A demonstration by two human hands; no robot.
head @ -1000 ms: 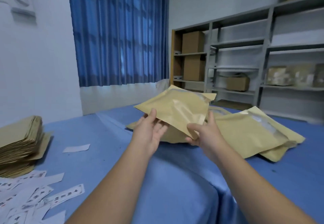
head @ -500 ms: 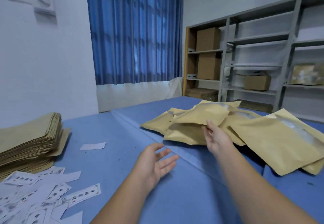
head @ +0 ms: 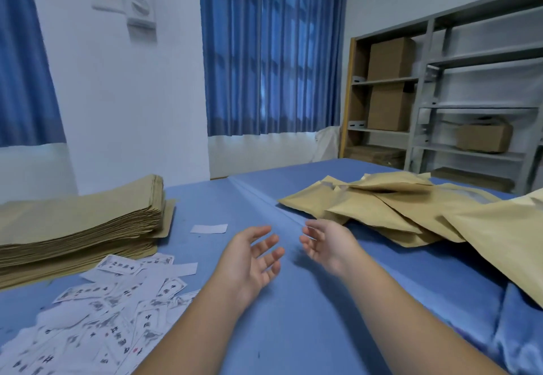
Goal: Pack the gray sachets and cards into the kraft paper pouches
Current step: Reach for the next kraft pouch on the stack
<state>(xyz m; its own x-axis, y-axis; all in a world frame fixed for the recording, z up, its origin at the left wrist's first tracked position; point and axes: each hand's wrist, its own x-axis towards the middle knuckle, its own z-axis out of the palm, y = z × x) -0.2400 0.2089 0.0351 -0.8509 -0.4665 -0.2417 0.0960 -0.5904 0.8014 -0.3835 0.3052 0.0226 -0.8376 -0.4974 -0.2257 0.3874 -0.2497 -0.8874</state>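
My left hand (head: 252, 260) and right hand (head: 326, 245) hang empty, fingers spread; plump, seemingly packed kraft pouches (head: 382, 207) right of them, empty-pouch stack (head: 79, 228) and cards (head: 111, 310) left, pending.

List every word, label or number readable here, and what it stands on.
Cards: dark printed characters, too blurred to read.
Kraft pouches: no print visible.
Cardboard boxes on the shelves: no legible label.
Wall fittings: no legible marking.
No text can be quoted.
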